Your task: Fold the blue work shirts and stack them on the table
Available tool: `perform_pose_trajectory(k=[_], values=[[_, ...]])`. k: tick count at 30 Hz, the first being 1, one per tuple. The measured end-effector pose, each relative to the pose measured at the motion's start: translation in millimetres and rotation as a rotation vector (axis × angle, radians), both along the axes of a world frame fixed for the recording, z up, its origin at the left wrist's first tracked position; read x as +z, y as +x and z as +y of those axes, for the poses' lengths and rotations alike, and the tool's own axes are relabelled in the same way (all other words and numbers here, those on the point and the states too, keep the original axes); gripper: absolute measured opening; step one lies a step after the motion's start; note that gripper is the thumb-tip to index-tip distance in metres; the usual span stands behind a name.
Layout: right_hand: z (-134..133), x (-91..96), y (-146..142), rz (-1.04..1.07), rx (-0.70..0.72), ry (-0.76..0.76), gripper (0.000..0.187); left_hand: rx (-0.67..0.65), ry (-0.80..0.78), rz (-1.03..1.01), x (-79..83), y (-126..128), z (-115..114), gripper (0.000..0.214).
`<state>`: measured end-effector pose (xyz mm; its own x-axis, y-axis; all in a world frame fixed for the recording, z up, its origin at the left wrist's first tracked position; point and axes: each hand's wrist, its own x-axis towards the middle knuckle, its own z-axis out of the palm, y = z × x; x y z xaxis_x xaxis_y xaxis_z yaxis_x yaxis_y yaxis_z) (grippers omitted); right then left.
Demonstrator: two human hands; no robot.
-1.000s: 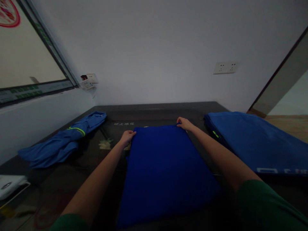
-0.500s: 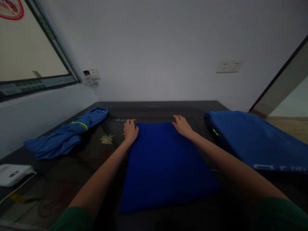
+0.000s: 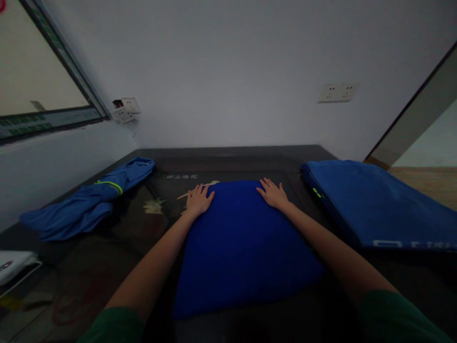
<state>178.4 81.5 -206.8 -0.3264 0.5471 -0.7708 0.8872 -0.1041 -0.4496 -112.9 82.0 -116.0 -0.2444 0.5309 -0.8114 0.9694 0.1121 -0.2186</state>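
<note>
A folded piece of deep blue cloth [image 3: 243, 247] lies flat on the dark table in front of me, wider toward my body than at its far end. My left hand [image 3: 199, 201] rests at its far left corner, palm down with the fingers spread. At the far right corner lies my right hand [image 3: 273, 193], also flat, its fingers apart and pointing away from me. Both hands touch the cloth's edges and grip nothing. Whether the cloth is a garment cannot be made out.
On the left lies a crumpled blue garment [image 3: 89, 200] with a yellow-green stripe. A stack of folded blue clothes [image 3: 378, 205] sits at the right. A white device [image 3: 16, 267] with a cable is at the near left. Wall sockets [image 3: 336, 93] are above the glossy table [image 3: 228, 164].
My fingers have spread out and flattened at the far corners of the cloth. The left hand has shifted slightly right and nearer. The view has tilted a little.
</note>
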Motion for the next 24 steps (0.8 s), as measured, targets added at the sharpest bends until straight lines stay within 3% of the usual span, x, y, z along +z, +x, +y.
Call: perform_pose_trajectory(k=[3,6,9,12,15,18,21,24], values=[[0.9,2.7,4.9,-0.047,-0.064,0.046,0.06,0.005,0.019,0.04,1.5,4.0,-0.8,0.072],[-0.6,16.3,18.9,-0.03,-0.24,0.15,0.056,-0.01,0.043,0.088,4.7,4.1,-0.3,0.074],[-10.3,45.4,48.7,0.174,-0.491,0.175,0.045,-0.023,0.071,0.179,10.6,0.0,7.5,0.079],[-31.6,91.4,86.6,0.385,-0.679,0.041,0.038,-0.111,0.152,0.146,16.5,11.4,21.6,0.074],[-57.6,144.7,116.1,0.492,-0.808,-0.181,0.041,-0.231,0.126,-0.092,20.2,56.9,31.3,0.059],[-79.8,189.1,127.9,0.536,-0.934,-0.387,0.052,-0.254,-0.098,-0.4,21.1,125.2,26.0,0.055],[-95.3,216.5,126.5,0.603,-0.978,-0.545,0.064,-0.19,-0.27,-0.478,17.7,181.6,7.0,0.067],[-104.6,230.7,123.4,0.671,-1.008,-0.645,0.068,-0.142,-0.222,-0.439,9.8,204.4,-13.7,0.069]])
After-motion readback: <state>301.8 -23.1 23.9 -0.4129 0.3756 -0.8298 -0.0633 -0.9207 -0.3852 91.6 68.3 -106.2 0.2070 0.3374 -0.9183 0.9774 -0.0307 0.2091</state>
